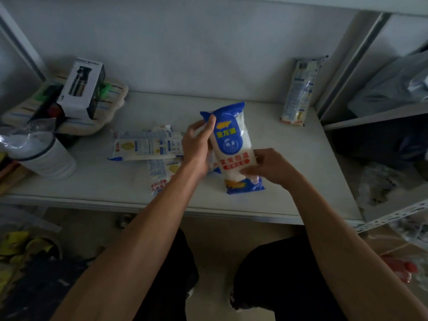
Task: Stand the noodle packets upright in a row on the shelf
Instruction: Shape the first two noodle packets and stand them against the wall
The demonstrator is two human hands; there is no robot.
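Both hands hold one blue-and-white noodle packet (234,144) above the middle of the white shelf (289,163). My left hand (199,144) grips its upper left edge. My right hand (268,167) grips its lower right side. The packet is nearly upright, tilted slightly left. Another packet (300,91) stands upright at the back right, leaning against the wall. Two more packets lie flat to the left of my hands, one (146,145) crosswise and one (162,174) partly under my left forearm.
A black-and-white bottle box (81,89) lies on cloth-like items at the back left. A white container with a dark-rimmed lid (44,156) sits at the left front. A metal upright (352,63) bounds the shelf on the right, with bags beyond it.
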